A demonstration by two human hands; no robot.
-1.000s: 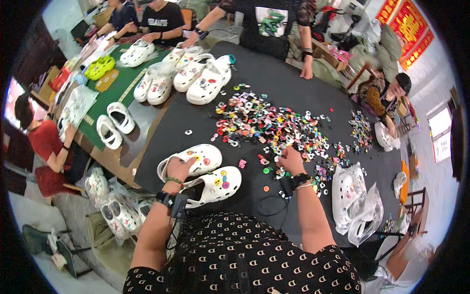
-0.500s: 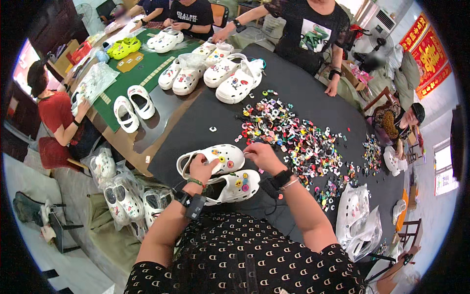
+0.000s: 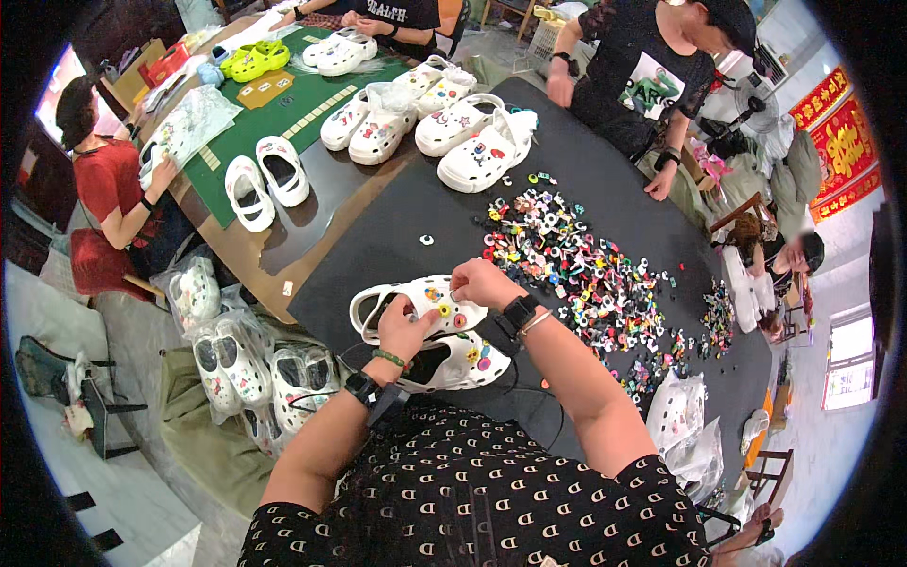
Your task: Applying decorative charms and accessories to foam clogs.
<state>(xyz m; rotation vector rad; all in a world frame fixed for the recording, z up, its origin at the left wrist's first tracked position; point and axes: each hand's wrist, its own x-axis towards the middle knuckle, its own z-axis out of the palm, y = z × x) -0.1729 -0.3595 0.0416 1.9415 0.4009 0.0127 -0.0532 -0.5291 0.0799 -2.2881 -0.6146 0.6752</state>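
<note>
A white clog (image 3: 413,291) with colourful charms on its upper lies in front of me on the black tabletop. My left hand (image 3: 406,326) grips it around the foot opening, thumb on the upper. Fingers pinched, my right hand (image 3: 479,283) presses at the top of the toe; whatever is between those fingertips is too small or hidden to make out. Nearer to me, a second white clog (image 3: 460,374) with charms sits partly behind my left hand and wrist. Beyond my right hand spreads a heap of loose shoe charms (image 3: 586,265).
Several decorated white clogs (image 3: 482,161) stand at the far side of the table (image 3: 378,227). Bagged clogs (image 3: 227,364) are stacked at lower left, and a plastic-wrapped pair (image 3: 675,416) lies at right. Other people stand or sit around the tables. A single charm (image 3: 427,240) lies apart.
My right hand has moved from beside the toe onto the top of the clog. The person across has drawn a hand back from the far clogs. My view has shifted slightly.
</note>
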